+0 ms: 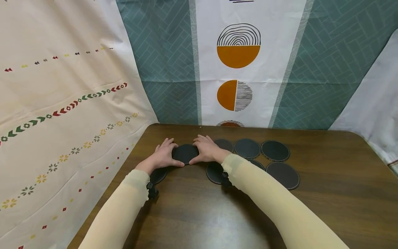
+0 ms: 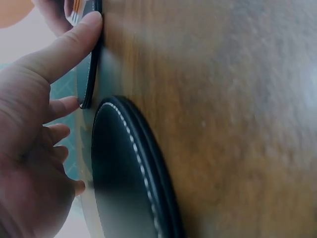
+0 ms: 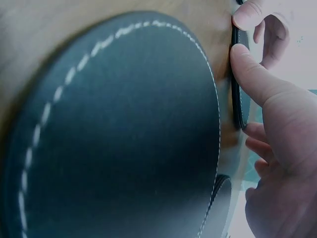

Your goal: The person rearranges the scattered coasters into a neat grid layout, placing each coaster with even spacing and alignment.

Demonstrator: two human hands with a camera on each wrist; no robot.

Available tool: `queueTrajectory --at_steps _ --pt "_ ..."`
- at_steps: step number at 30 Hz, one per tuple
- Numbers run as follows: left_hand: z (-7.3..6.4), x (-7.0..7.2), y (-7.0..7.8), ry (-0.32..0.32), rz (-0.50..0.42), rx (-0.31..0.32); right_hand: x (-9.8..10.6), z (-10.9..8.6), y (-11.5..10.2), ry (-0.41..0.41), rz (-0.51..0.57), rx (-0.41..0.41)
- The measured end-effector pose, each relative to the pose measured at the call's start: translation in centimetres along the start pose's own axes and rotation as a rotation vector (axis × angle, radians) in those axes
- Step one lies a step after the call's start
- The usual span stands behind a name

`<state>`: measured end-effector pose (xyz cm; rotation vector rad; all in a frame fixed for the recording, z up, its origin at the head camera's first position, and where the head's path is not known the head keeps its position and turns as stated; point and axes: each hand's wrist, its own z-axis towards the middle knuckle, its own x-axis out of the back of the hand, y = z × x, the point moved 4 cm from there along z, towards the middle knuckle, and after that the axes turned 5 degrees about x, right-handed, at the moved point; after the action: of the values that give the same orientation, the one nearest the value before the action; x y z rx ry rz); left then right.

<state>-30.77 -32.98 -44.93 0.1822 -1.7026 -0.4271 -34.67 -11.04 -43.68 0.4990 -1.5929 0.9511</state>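
Note:
A round black coaster with a stitched edge lies between both hands near the back of the table. My left hand grips its left side, thumb at the near edge and fingers around the far side. From the right, my right hand holds the same coaster in a mirrored way. The left wrist view shows the left thumb on the coaster's rim. Below the left wrist lies another black coaster, partly covered in the head view. A large stitched coaster fills the right wrist view, under the right forearm.
Several more coasters lie in two rows on the right, among them a back-row one and a front-row one. They rest on a brown wooden table. Patterned cloth hangs behind the table and along its left side.

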Motion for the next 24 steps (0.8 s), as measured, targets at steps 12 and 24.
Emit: queueTrajectory --at_steps 12,24 --pt "0.7 0.2 2.8 -0.006 0.03 0.016 0.4 -0.6 1.8 -0.013 0.003 -0.023" --pt "2.0 0.0 3.8 -0.006 0.029 0.009 0.9 -1.2 3.4 -0.015 0.027 -0.045"
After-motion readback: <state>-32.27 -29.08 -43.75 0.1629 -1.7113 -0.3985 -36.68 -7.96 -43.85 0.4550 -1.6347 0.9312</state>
